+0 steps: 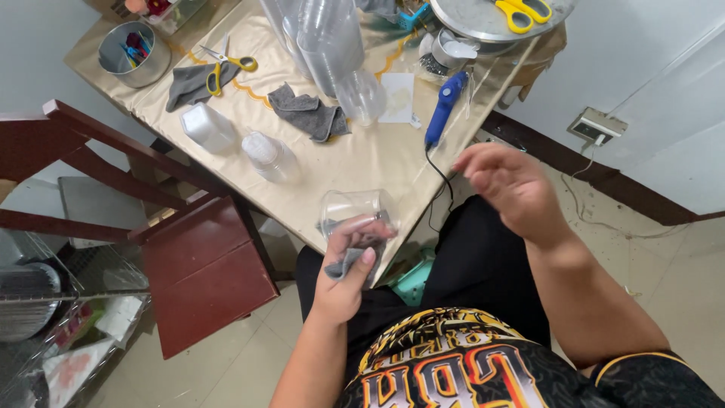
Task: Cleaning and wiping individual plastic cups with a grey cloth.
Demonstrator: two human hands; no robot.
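Observation:
My left hand (346,270) grips a clear plastic cup (355,209) together with a grey cloth (349,258) at the near corner of the table. My right hand (507,183) hovers blurred to the right of the cup, fingers apart, holding nothing. A blue corded tool (445,106) lies on the table just beyond my right hand, its black cable hanging over the edge.
The beige-covered table (355,159) carries a stack of clear cups (332,45), two grey cloths (308,112), yellow-handled scissors (226,66), a small clear bottle (268,155), a white container (205,126) and a metal pot (132,54). A dark red wooden chair (200,264) stands left.

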